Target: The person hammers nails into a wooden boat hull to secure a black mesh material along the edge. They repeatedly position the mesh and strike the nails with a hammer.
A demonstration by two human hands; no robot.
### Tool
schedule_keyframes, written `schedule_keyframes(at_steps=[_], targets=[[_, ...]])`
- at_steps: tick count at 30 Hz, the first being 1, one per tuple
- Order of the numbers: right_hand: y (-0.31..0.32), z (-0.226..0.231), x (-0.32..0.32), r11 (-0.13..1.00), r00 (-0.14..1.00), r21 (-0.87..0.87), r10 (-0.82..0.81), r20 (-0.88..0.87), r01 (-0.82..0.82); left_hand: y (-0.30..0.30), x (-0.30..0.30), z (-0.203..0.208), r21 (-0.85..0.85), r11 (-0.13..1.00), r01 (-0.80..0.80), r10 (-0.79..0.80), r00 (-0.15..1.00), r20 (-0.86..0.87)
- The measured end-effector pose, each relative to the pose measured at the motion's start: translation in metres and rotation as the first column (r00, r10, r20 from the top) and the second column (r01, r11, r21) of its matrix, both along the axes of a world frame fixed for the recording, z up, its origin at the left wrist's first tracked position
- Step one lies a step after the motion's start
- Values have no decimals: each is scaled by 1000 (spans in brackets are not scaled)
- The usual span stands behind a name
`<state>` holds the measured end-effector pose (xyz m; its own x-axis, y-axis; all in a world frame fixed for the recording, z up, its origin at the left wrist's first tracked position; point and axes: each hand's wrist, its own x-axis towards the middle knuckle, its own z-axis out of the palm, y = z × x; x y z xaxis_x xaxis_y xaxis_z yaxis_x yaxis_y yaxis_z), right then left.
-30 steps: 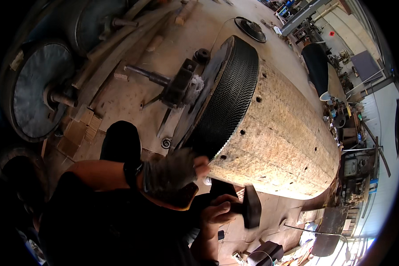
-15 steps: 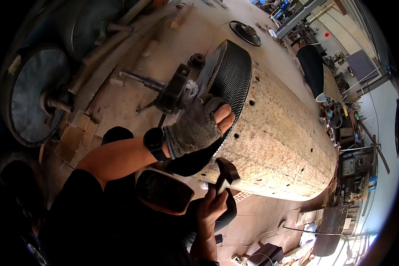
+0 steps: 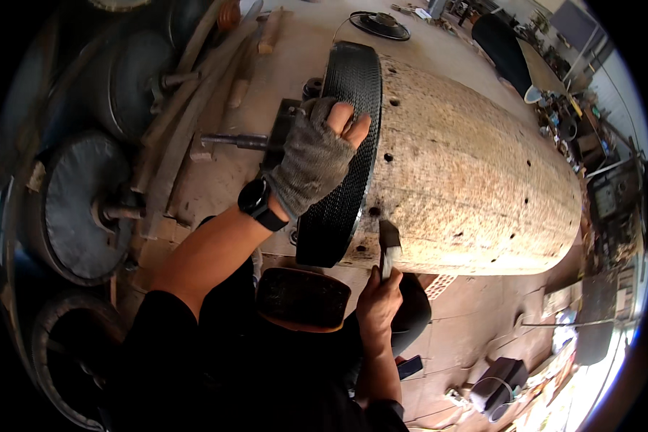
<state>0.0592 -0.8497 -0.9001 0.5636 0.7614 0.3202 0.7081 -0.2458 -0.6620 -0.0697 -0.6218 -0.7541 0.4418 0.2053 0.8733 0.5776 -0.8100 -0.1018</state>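
Observation:
A large cylinder [image 3: 468, 173] with a pale, wood-like face and rows of small dark holes lies on its side before me. Around its left end runs a black textured band [image 3: 356, 79]. My left hand [image 3: 313, 155], in a grey fingerless glove, is against this band with its fingers curled; what they hold, if anything, is hidden. Lower right, my right hand [image 3: 379, 299] is closed around the handle of a hammer [image 3: 390, 241], whose head is over the cylinder's near lower side. A metal shaft [image 3: 234, 141] sticks out left of the cylinder's end.
Dark drums with shafts [image 3: 86, 205] stand at the left beside long timber pieces [image 3: 183, 137]. Below the band is a dark rounded block [image 3: 304, 299]. A black disc-shaped reel [image 3: 379, 25] lies on the floor beyond. A phone [image 3: 410, 367] is near my right forearm.
The view has shifted, and the cylinder appears turned in it. My left hand has moved up onto the band's face. The hammer, still in my right hand, now appears more upright.

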Motion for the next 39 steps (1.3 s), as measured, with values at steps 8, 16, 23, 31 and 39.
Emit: schedule_keyframes(at_steps=[8,16,23,31,39], targets=[[-39,-19,-11,993,998,118,16,-59,-9,-107,-12,-85,-268,837,478,-437,877,200],[-38,-18,-10,984,995,169,68,-67,-56,-113,-7,-77,-451,815,364,-290,930,227],[-29,-11,-11,961,990,263,110,-93,-82,-123,11,-71,-484,861,154,-88,984,156],[-26,-4,-4,973,989,179,148,-11,-144,-121,20,-86,-422,896,141,-99,988,121],[-31,10,-6,972,973,199,160,-167,-125,-143,3,-70,-385,904,187,-120,974,191]])
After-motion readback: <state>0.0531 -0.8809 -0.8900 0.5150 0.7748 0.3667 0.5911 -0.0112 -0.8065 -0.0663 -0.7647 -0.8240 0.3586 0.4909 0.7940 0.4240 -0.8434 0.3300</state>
